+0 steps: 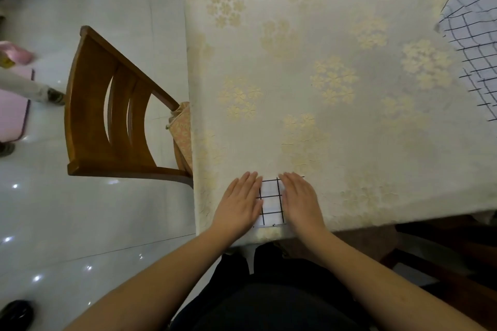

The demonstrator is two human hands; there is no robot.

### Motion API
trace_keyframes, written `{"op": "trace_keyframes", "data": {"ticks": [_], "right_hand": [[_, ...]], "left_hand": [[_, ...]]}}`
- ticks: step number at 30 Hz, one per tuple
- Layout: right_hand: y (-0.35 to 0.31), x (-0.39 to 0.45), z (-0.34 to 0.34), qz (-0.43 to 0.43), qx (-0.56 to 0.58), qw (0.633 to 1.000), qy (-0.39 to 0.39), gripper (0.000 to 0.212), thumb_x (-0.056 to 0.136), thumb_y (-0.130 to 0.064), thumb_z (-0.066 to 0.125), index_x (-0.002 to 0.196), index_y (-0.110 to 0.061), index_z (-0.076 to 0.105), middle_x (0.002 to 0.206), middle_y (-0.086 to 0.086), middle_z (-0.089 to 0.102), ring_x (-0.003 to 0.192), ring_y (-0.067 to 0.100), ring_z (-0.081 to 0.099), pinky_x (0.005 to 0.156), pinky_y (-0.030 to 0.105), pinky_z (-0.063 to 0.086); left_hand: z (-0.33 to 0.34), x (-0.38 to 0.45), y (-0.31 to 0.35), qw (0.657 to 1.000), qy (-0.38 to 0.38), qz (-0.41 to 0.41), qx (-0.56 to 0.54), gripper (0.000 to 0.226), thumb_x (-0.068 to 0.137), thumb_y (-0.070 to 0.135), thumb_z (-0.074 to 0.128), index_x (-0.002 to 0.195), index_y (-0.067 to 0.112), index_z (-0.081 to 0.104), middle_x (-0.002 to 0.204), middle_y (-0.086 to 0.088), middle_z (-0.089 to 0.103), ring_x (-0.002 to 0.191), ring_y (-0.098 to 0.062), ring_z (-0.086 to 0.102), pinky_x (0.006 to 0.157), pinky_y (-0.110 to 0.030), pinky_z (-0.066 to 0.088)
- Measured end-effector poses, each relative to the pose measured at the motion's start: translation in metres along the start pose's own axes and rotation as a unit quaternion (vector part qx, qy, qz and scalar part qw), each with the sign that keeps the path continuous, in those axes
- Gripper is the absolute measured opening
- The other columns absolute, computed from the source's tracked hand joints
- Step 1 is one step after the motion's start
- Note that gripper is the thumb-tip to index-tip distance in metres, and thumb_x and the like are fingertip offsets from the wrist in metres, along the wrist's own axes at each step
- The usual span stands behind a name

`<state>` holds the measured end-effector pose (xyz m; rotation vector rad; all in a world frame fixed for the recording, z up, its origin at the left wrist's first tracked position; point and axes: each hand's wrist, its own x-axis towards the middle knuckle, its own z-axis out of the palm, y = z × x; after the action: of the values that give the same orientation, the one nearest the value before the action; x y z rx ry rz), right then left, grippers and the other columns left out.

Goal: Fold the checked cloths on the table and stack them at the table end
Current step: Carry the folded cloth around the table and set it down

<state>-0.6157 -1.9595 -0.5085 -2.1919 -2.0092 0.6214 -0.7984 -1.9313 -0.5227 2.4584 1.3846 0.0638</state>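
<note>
**Both palms flat on a folded checked cloth at the near table edge**

The left hand (pixel 240 200) and the right hand (pixel 301 199) lay flat, fingers straight and together, gripping nothing, each pressing one side of a small folded checked cloth (pixel 271 203). The cloth sat between and under the hands, close to the near edge of the table (pixel 336 121), which carried a cream covering with gold flowers. Well beyond the right hand, at the far right, lay a heap of unfolded checked cloth (pixel 476 35). Left of the left hand stood a wooden chair (pixel 107 121) on a white floor (pixel 80 223).
</note>
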Motion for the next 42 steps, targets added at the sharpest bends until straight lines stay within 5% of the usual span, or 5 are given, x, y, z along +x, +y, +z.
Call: {"op": "trace_keyframes", "data": {"ticks": [4,23,26,35,42], "right_hand": [[-0.007,0.004,0.028,-0.029,-0.067,0.994,-0.082,0.06,0.098,-0.037,0.021,0.151,-0.01,0.025,0.159,0.002,0.019,0.146,0.018,0.022,0.118,0.033,0.005],[0.057,-0.015,0.01,-0.009,-0.092,0.99,-0.107,0.08,0.091,-0.067,0.011,0.156,-0.023,-0.006,0.163,-0.002,-0.012,0.149,0.013,-0.012,0.119,0.038,-0.007],[0.051,-0.011,-0.005,-0.01,-0.064,0.993,-0.099,0.076,0.09,-0.062,0.012,0.156,-0.025,0.005,0.164,-0.002,0.002,0.15,0.015,0.001,0.12,0.037,0.0],[0.028,0.013,-0.051,-0.049,-0.013,0.998,-0.046,0.034,0.103,-0.036,0.037,0.12,-0.021,0.062,0.116,-0.003,0.066,0.101,0.019,0.06,0.089,0.034,0.044],[-0.013,0.008,-0.06,-0.111,0.005,0.992,-0.052,0.02,0.097,-0.036,0.054,0.1,-0.025,0.07,0.093,-0.008,0.069,0.082,0.013,0.06,0.072,0.026,0.044]], "left_hand": [[0.019,-0.004,-0.003,0.996,-0.078,0.001,0.04,0.062,0.102,0.043,0.026,0.155,0.011,0.019,0.163,-0.005,0.015,0.15,-0.019,0.015,0.119,-0.039,0.01],[-0.001,-0.011,-0.036,0.985,-0.161,-0.018,0.066,0.091,0.09,0.075,0.026,0.156,0.019,-0.004,0.164,0.002,-0.007,0.15,-0.015,-0.006,0.119,-0.039,-0.002],[-0.014,-0.003,-0.035,0.985,-0.17,-0.017,0.036,0.083,0.095,0.065,0.03,0.156,0.022,-0.007,0.161,0.006,-0.016,0.149,-0.011,-0.011,0.122,-0.036,-0.003],[-0.081,0.006,-0.021,0.982,-0.136,-0.108,-0.071,0.047,0.101,0.037,0.043,0.146,0.023,0.04,0.146,0.002,0.047,0.128,-0.016,0.048,0.103,-0.031,0.039],[-0.104,-0.04,-0.005,0.988,-0.081,-0.134,0.002,0.037,0.1,0.041,0.042,0.133,0.028,0.054,0.13,0.007,0.061,0.113,-0.015,0.059,0.093,-0.032,0.049]]}}
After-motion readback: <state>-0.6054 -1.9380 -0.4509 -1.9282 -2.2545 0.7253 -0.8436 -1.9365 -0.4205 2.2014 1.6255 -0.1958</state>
